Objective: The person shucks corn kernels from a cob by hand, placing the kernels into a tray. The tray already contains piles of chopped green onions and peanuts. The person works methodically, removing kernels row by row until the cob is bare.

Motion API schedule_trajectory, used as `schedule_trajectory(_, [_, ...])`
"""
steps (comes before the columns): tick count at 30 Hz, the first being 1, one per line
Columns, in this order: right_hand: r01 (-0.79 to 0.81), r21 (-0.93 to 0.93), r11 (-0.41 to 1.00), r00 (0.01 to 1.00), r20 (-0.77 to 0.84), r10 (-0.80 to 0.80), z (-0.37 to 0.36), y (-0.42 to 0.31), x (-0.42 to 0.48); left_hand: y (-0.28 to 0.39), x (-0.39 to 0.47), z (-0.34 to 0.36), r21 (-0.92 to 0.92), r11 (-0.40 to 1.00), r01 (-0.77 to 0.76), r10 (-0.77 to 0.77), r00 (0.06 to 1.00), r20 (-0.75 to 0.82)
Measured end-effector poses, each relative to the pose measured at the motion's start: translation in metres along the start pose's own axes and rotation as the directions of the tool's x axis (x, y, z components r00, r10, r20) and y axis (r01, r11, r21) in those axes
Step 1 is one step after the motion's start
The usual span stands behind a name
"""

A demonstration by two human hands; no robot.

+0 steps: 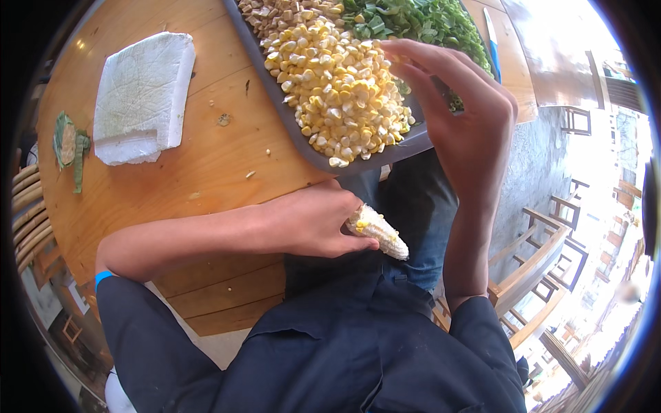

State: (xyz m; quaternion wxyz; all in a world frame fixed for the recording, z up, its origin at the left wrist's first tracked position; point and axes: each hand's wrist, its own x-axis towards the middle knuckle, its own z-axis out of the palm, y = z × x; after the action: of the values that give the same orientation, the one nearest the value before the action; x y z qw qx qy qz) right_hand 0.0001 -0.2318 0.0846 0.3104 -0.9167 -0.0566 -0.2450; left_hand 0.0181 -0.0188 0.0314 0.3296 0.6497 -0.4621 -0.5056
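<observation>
My left hand [325,219] is closed around one end of a corn cob [379,232], mostly stripped, with a few yellow kernels left on it; the cob is over my lap, just off the table's edge. My right hand [459,98] reaches over a dark tray [310,149], its fingertips at the right side of a heap of loose corn kernels [335,93]. Whether a kernel is between those fingertips cannot be told. Chopped green leaves [413,20] and small light-brown cubes [289,15] share the tray with the corn.
On the wooden table [227,155] lie a scored white foam block [142,98], a scrap wrapped in green leaf [67,142] and stray kernels. A knife with a blue handle [494,51] rests beyond the tray. Wooden benches [532,263] stand on the floor at the right.
</observation>
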Motion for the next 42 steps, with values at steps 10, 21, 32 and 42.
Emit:
schedule_trajectory(10, [0.031, -0.056, 0.998, 0.999, 0.039, -0.028, 0.007, 0.000, 0.012, -0.001, -0.002, -0.002, 0.012, 1.000, 0.014, -0.015, 1.000, 0.025])
schedule_trajectory(21, [-0.109, 0.145, 0.983, 0.994, 0.010, 0.109, -0.019, -0.020, -0.011, 0.000, 0.000, 0.004, 0.031, 0.999, -0.025, 0.026, 0.998, -0.051])
schedule_trajectory(32, [-0.425, 0.288, 0.858, 0.853, 0.444, 0.274, -0.022, -0.044, -0.114, -0.009, 0.001, 0.006, -0.031, 0.998, -0.048, 0.047, 0.998, -0.041])
schedule_trajectory(42, [-0.253, 0.386, 0.887, 0.938, 0.324, 0.127, -0.022, -0.042, -0.132, 0.000, 0.001, 0.008, -0.017, 1.000, 0.011, -0.010, 0.999, 0.033])
